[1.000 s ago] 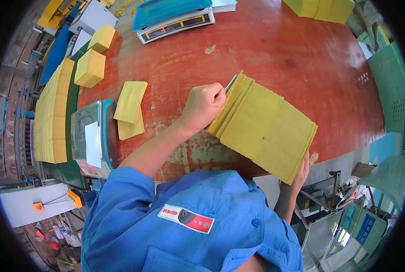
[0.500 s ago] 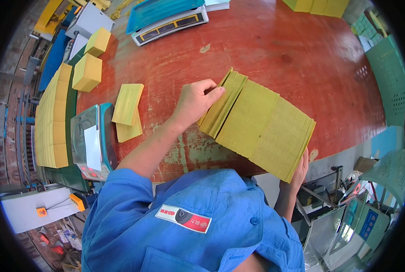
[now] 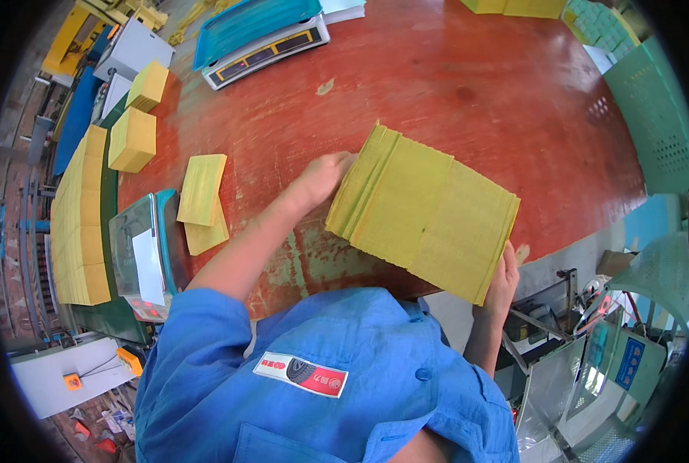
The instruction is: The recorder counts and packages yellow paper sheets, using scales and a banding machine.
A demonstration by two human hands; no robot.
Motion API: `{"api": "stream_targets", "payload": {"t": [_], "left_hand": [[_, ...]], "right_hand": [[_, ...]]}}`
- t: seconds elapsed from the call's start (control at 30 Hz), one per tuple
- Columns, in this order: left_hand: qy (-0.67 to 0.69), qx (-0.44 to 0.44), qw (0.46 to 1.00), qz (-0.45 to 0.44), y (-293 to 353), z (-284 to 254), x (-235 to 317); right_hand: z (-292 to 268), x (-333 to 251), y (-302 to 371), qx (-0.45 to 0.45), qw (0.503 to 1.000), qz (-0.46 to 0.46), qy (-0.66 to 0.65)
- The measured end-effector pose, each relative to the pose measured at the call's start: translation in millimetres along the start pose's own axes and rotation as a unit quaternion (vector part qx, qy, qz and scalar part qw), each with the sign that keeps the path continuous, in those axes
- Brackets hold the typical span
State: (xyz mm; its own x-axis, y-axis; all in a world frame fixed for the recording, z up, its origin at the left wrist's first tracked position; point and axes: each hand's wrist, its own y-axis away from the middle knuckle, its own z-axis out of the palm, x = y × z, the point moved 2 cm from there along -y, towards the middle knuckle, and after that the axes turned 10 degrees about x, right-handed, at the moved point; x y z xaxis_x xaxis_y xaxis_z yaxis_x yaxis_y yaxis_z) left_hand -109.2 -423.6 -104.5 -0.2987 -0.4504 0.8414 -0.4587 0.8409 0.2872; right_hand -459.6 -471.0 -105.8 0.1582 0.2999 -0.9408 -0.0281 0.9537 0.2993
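Observation:
A thick block of yellow paper sheets (image 3: 429,212) is held slantwise in front of my body, over the near edge of the red table (image 3: 499,100). My left hand (image 3: 325,181) grips its left end, the fingertips hidden behind the paper. At the lower right end my right hand (image 3: 502,279) holds the block, its thumb and fingers partly out of sight. Sheets at the left end sit slightly uneven, with thin gaps between them. Left of my left forearm, a small pile of yellow sheets (image 3: 201,189) lies askew on the table.
A teal scale (image 3: 159,231) stands at the table's left side, beside rows of yellow paper stacks (image 3: 82,224). Two yellow blocks (image 3: 132,140) sit farther back. A scale with a blue tray (image 3: 259,35) is at the far side. A green perforated panel (image 3: 653,116) borders the right.
My left thumb has left the top of the block, and that hand now sits at its left end. The gap near that end has narrowed. The whole view has shifted slightly.

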Motion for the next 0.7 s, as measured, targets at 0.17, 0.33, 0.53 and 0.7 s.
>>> {"api": "stream_targets", "payload": {"t": [0.17, 0.33, 0.53, 0.7], "left_hand": [[0.049, 0.047, 0.993, 0.096, 36.6, 15.6, 16.9], [0.175, 0.123, 0.95, 0.227, 86.2, -3.0, 28.8], [0.206, 0.108, 0.953, 0.197, 107.4, -11.8, -0.4], [0.405, 0.056, 0.903, 0.135, 118.5, -7.4, 7.4]], "right_hand": [[18.4, -5.9, -8.2, -0.013, 0.999, 0.001, -0.042], [5.7, -22.2, -13.8, -0.064, 0.979, -0.192, 0.001], [21.5, -1.1, -30.3, -0.061, 0.941, -0.331, 0.036], [27.5, -1.8, -17.8, -0.07, 0.972, -0.221, -0.039]]}}
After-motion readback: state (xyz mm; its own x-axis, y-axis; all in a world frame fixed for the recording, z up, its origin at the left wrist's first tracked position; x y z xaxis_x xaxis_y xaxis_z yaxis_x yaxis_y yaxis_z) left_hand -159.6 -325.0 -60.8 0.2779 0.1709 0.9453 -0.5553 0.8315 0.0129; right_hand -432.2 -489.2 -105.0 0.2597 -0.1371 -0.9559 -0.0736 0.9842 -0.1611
